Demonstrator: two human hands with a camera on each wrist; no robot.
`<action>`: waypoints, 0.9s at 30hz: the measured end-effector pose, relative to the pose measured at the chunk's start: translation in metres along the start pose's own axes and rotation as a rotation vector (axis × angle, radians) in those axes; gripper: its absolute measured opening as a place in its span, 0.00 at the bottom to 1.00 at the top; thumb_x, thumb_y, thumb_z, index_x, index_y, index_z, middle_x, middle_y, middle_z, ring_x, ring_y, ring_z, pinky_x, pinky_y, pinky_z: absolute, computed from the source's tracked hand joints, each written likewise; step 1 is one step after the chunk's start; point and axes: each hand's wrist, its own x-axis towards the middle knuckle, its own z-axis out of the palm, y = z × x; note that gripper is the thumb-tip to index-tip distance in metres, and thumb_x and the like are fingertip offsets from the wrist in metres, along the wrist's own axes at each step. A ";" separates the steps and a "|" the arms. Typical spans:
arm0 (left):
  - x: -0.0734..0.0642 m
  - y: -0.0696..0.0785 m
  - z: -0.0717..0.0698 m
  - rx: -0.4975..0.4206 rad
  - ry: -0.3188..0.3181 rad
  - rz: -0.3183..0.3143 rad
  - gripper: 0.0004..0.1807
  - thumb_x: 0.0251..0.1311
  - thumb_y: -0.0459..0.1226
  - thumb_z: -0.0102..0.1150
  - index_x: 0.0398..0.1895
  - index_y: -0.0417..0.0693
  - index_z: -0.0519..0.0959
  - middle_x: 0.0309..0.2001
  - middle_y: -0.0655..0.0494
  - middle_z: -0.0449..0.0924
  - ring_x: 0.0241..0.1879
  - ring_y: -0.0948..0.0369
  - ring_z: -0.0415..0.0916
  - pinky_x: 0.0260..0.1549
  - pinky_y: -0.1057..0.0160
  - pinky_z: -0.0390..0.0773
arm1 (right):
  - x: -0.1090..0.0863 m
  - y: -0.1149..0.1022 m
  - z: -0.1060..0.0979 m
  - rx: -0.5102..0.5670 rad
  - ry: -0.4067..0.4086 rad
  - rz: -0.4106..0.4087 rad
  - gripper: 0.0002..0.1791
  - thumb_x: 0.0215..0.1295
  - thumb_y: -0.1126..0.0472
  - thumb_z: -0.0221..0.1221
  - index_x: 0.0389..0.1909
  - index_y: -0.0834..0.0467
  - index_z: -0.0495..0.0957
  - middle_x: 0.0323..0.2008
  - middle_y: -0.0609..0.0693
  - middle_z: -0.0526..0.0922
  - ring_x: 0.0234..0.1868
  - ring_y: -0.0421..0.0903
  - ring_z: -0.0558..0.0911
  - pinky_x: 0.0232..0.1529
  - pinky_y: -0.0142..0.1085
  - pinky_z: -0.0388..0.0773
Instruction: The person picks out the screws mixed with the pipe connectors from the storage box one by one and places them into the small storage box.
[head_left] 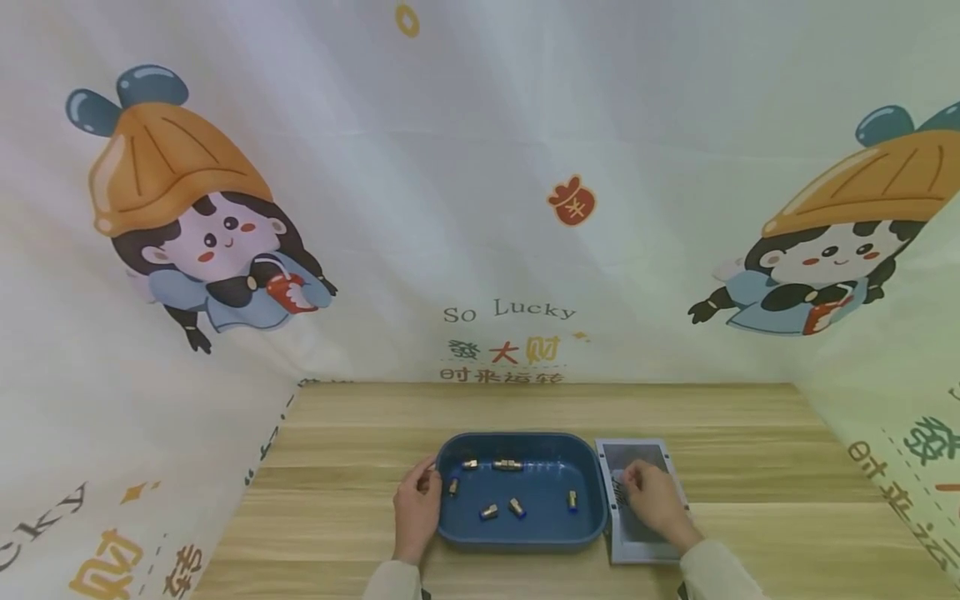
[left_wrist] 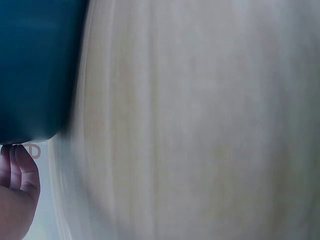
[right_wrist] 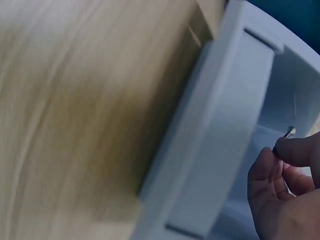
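Observation:
On the wooden table stands a dark blue tray [head_left: 543, 523] with rounded corners, and several small brass fittings with blue ends [head_left: 516, 507] lie scattered in it. My left hand [head_left: 417, 508] grips the tray's left end; in the left wrist view its bent fingers [left_wrist: 25, 172] meet the tray wall. Over a shallow grey box [head_left: 645, 550] to the right of the tray, my right hand [head_left: 656, 500] pinches a small, shiny, round-headed metal piece [right_wrist: 291, 131] between thumb and finger. It looks like a screw, mostly hidden by the fingertips.
Some thin dark pieces [head_left: 618, 493] lie at the left side of the grey box, partly hidden by the right hand. A printed white curtain [head_left: 510, 250] closes off the table [head_left: 337, 467] at the back and both sides.

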 end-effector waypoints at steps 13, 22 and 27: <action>-0.002 0.003 0.000 0.009 -0.005 -0.017 0.15 0.57 0.31 0.50 0.47 0.43 0.77 0.33 0.47 0.79 0.31 0.62 0.74 0.31 0.68 0.74 | -0.007 0.009 0.018 -0.057 0.044 0.023 0.05 0.50 0.70 0.52 0.19 0.63 0.75 0.17 0.50 0.76 0.20 0.45 0.74 0.22 0.38 0.71; -0.002 0.002 0.002 0.007 -0.006 -0.023 0.15 0.57 0.31 0.50 0.47 0.44 0.77 0.33 0.49 0.79 0.32 0.62 0.74 0.32 0.67 0.74 | -0.007 0.012 0.024 -0.052 0.072 0.069 0.06 0.51 0.69 0.52 0.18 0.63 0.75 0.15 0.48 0.74 0.18 0.43 0.72 0.20 0.35 0.69; -0.003 0.001 0.003 0.024 -0.003 -0.018 0.15 0.57 0.32 0.50 0.47 0.44 0.77 0.33 0.49 0.79 0.32 0.61 0.74 0.33 0.66 0.74 | -0.011 0.014 0.027 -0.051 0.108 0.042 0.05 0.50 0.70 0.53 0.19 0.64 0.75 0.16 0.49 0.75 0.19 0.44 0.73 0.21 0.37 0.70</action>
